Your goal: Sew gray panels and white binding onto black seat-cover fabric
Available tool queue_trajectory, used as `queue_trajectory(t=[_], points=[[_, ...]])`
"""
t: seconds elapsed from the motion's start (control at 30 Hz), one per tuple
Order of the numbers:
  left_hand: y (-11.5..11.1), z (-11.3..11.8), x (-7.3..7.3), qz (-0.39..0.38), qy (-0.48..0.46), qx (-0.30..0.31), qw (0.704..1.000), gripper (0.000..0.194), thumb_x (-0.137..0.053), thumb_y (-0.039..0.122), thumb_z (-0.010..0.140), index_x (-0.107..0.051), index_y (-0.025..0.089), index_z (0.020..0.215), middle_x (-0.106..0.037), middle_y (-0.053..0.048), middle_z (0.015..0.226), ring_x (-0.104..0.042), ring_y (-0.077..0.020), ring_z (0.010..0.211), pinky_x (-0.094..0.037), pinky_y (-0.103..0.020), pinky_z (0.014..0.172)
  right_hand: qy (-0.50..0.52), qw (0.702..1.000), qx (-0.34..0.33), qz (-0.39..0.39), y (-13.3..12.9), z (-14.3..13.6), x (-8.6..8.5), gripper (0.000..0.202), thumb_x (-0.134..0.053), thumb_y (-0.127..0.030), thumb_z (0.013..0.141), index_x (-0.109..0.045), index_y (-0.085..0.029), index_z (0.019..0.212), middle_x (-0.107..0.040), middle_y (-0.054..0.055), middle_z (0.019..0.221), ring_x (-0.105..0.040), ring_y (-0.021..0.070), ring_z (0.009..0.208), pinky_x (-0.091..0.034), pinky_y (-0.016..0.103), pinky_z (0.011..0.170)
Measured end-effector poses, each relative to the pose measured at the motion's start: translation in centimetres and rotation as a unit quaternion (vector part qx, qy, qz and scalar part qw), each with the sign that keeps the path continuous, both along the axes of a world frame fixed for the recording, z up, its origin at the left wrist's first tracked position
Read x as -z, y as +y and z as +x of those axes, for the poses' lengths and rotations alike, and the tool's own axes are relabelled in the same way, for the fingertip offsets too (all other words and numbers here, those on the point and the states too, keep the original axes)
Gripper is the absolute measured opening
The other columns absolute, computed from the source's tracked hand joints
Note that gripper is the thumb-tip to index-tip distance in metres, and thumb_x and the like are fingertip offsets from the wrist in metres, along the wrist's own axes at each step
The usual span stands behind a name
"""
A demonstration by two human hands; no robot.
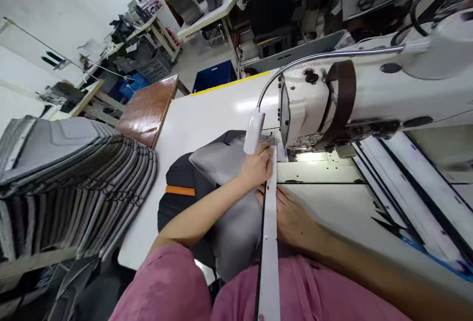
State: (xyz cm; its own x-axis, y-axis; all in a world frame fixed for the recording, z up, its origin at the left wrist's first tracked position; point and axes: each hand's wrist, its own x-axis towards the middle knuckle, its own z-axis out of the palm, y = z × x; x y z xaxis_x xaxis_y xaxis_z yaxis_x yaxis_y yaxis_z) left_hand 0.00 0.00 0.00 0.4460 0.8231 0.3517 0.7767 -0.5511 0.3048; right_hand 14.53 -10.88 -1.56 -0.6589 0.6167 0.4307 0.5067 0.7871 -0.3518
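Note:
A long white strip with a dark edge runs from my lap up to the sewing machine's needle area. My left hand is closed on its upper end, fingers curled, with the grey fabric panel beneath. Lower down, my right hand grips the strip from its right side; part of the fingers is hidden under it. Black fabric with an orange tab lies under the grey panel. The white sewing machine stands just beyond my hands at the right, its needle area lit.
A tall stack of grey fabric panels rises at the left. More white strips lie on the right of the table, near black scissors. A small white lamp hangs close above my left hand. A blue bin stands behind the table.

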Motion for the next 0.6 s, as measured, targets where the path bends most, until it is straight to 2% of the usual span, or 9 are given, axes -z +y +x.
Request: queue_trajectory(t=[0.13,0.23,0.37,0.5,0.6], points=[[0.0,0.1,-0.5,-0.011,0.027,-0.004,1.000,0.025,-0.045,0.010,0.082,-0.057,0.011,0.104,-0.054,-0.016,0.125,-0.050,-0.0255,0.115,-0.046,-0.042,0.097,0.021,1.000,-0.013,-0.015,0.1,-0.3,-1.4,0.044,-0.039,-0.011,0.086,-0.055,-0.006,0.126,-0.061,0.019,0.118,-0.052,0.0311,0.114,-0.043,0.050,0.100],[-0.4,0.9,-0.6,-0.015,0.036,0.009,0.999,0.025,-0.046,0.010,0.080,-0.058,0.013,0.102,-0.055,-0.015,0.123,-0.048,-0.0263,0.115,-0.045,-0.046,0.097,0.033,0.999,-0.014,-0.004,-0.4,0.7,-2.0,0.042,-0.036,-0.011,0.087,-0.061,-0.006,0.120,-0.066,0.017,0.104,-0.055,0.0316,0.107,-0.044,0.051,0.098],[-1.5,2.7,-0.5,-0.015,0.042,0.030,0.999,0.030,-0.046,0.011,0.078,-0.058,0.012,0.105,-0.055,-0.015,0.125,-0.047,-0.0270,0.113,-0.044,-0.047,0.098,0.019,0.999,-0.001,0.032,-1.6,2.8,-1.8,0.039,-0.038,-0.013,0.085,-0.063,-0.006,0.114,-0.066,0.017,0.102,-0.051,0.0325,0.113,-0.042,0.054,0.099],[-2.5,4.4,-0.9,-0.034,0.054,0.007,0.998,0.029,-0.046,0.011,0.079,-0.059,0.011,0.105,-0.053,-0.014,0.129,-0.047,-0.0268,0.110,-0.044,-0.045,0.095,-0.016,1.000,0.004,0.018,-2.6,4.5,-1.4,0.032,-0.042,-0.013,0.084,-0.067,-0.008,0.104,-0.065,0.017,0.108,-0.047,0.0323,0.116,-0.037,0.057,0.102],[-2.9,5.1,-1.2,-0.047,0.068,-0.020,0.996,0.028,-0.049,0.013,0.078,-0.060,0.011,0.104,-0.055,-0.013,0.128,-0.048,-0.0270,0.107,-0.045,-0.044,0.092,-0.033,0.999,0.001,0.015,-2.9,5.4,-1.3,0.027,-0.042,-0.011,0.084,-0.069,-0.013,0.088,-0.066,0.014,0.102,-0.047,0.0318,0.114,-0.032,0.061,0.103]])
